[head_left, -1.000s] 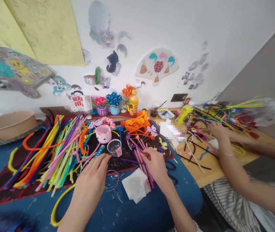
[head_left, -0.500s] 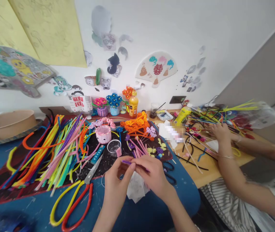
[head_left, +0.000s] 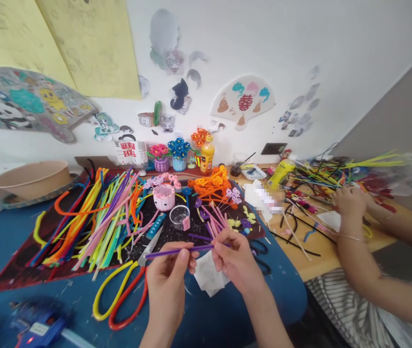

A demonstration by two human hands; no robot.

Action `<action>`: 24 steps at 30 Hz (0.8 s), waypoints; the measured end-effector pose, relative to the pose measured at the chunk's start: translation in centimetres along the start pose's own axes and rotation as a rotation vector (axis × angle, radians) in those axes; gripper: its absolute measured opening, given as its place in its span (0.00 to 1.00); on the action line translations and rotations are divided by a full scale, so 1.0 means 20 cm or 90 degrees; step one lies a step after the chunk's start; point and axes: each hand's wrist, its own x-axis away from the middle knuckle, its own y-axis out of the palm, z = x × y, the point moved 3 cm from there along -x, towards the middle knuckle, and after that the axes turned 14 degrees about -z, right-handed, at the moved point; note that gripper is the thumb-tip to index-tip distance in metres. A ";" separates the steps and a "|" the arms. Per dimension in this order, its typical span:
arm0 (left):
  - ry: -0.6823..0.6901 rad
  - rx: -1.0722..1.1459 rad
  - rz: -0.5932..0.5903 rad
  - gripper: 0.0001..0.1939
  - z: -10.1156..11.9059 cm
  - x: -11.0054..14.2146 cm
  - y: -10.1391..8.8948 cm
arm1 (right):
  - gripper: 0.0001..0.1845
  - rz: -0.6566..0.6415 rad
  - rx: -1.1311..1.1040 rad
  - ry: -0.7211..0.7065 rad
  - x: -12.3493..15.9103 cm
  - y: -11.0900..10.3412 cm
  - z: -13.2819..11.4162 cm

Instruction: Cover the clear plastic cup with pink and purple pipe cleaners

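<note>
1. The left hand pinched a purple pipe cleaner between thumb and fingers; the right hand pinched it farther along.
2. It spanned both hands, above the table, near the scissors.
3. The step seemed to be positioning it; moving on likely called for steady pinches.

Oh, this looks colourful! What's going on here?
Someone is holding a purple fuzzy stick crosswise between both hands, the left hand and the right hand each gripping it. Scissors lie beside the left hand, and a bundle of colourful sticks is spread out beyond them. At the wooden table on the right, another person's hands are at a tangled pile; what they hold is unclear.
</note>
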 end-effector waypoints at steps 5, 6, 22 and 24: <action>-0.019 0.122 -0.078 0.12 -0.03 0.03 -0.01 | 0.19 0.008 -0.125 0.014 -0.02 0.05 0.04; -0.027 0.132 -0.097 0.13 -0.04 0.04 -0.01 | 0.19 0.001 -0.125 0.010 -0.02 0.06 0.05; -0.234 0.041 -0.291 0.25 -0.01 0.11 0.04 | 0.17 -0.166 0.053 0.030 -0.04 0.14 -0.10; -0.245 0.058 -0.273 0.25 0.01 0.12 0.05 | 0.17 -0.198 0.070 0.042 -0.04 0.14 -0.11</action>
